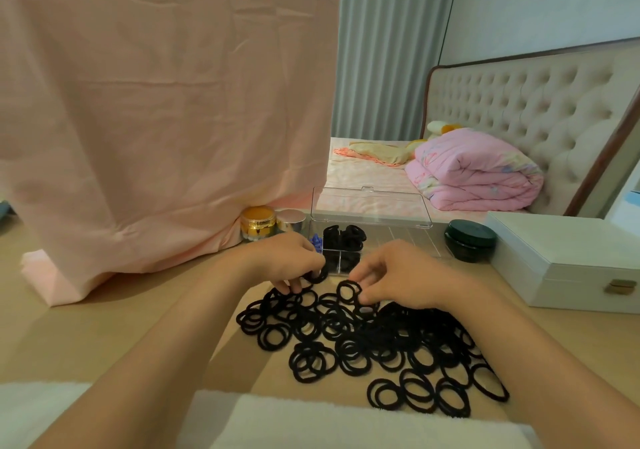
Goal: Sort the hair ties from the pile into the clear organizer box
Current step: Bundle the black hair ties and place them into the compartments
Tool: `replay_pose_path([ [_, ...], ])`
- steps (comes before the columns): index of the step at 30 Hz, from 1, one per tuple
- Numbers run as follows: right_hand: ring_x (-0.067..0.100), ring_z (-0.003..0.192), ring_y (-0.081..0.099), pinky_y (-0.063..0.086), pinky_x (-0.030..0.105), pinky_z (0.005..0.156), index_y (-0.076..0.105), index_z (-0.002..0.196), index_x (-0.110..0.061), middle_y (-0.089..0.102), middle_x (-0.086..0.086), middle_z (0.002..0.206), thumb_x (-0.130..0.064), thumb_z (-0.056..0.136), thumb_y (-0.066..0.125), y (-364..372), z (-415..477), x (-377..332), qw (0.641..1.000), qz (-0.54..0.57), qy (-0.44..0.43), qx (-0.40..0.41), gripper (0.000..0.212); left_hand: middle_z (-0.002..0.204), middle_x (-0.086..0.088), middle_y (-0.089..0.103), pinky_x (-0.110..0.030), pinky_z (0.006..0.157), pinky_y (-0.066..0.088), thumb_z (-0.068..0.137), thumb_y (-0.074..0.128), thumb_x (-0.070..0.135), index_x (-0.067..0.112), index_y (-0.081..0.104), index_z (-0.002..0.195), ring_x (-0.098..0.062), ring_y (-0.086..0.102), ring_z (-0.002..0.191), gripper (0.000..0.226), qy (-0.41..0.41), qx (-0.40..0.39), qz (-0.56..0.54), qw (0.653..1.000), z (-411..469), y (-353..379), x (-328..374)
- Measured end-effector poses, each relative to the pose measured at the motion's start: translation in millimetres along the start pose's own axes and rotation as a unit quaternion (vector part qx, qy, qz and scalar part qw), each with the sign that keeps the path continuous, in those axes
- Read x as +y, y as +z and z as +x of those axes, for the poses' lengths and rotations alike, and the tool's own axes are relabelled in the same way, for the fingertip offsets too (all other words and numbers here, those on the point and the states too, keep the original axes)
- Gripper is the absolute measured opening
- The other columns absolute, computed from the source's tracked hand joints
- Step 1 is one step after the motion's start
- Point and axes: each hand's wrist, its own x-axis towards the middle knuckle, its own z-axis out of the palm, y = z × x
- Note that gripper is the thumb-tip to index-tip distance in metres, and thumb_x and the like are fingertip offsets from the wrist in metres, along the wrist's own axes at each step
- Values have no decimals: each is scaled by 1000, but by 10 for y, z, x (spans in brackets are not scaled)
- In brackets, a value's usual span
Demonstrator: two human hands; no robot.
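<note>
A wide pile of black hair ties (374,344) is spread over the tan table in front of me. Behind it stands the clear organizer box (408,237) with its lid (370,206) raised; several black ties fill its left compartments (343,237). My left hand (287,258) holds a black tie (317,277) in its curled fingers at the pile's far left edge, just before the box. My right hand (398,275) pinches another black tie (348,291) lifted off the pile's far edge.
A pink cloth (156,137) hangs over the table's left side. A gold jar (258,221) and a rose-capped jar (291,220) stand left of the box. A dark green jar (469,240) and a white case (568,261) sit to the right. White towel (311,421) lies at the near edge.
</note>
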Motion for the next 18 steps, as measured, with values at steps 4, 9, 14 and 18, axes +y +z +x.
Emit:
replay_pose_path([
  [4,11,112,63,51,26,99,66,132,-24,67,-7,127,-27,92,72,107,35,16,978,-206,16,-5,41,96,-3,64,-23,64,51,99,51,27,20,63,94,-11,62,73,15,3,-18,34,999,4,17,-19],
  [9,16,100,69,56,34,96,74,116,-18,73,1,110,-29,93,71,168,81,15,969,-238,65,-10,26,86,0,64,-21,63,49,99,55,30,26,58,85,-10,65,76,16,23,-7,25,999,31,17,-34],
  [14,18,88,68,60,36,85,73,98,-16,72,3,96,-31,88,69,112,14,-1,965,-256,56,-9,18,92,-3,69,-23,63,50,96,59,31,20,62,87,-13,69,81,15,29,19,-4,999,61,46,-23],
  [18,6,70,63,56,25,73,71,91,-23,69,-5,80,-22,89,69,-138,-100,-70,996,-81,20,33,3,81,-3,70,-24,64,55,95,61,26,20,62,80,-12,68,74,16,39,51,-44,997,75,89,0],
])
